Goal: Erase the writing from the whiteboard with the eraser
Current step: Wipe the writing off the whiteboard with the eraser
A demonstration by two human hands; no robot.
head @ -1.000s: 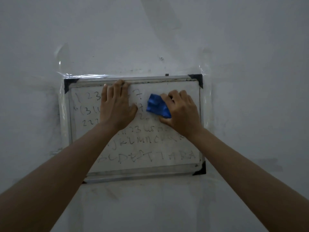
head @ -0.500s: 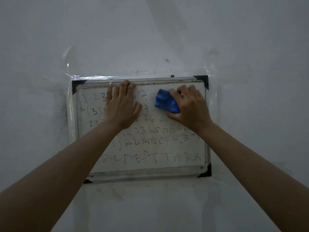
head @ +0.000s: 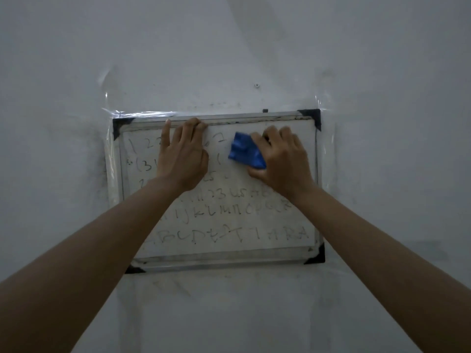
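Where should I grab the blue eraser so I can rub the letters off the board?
Probably hold the blue eraser by its right end, coming from the right, as the right hand grips it now. That leaves the rest of it free to press flat on the whiteboard. The left hand rests on the board, its fingertips reaching the top frame, perhaps steadying it.

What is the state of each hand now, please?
Left hand: open, fingers pressing flat on the whiteboard.
Right hand: closed, gripping the blue eraser.
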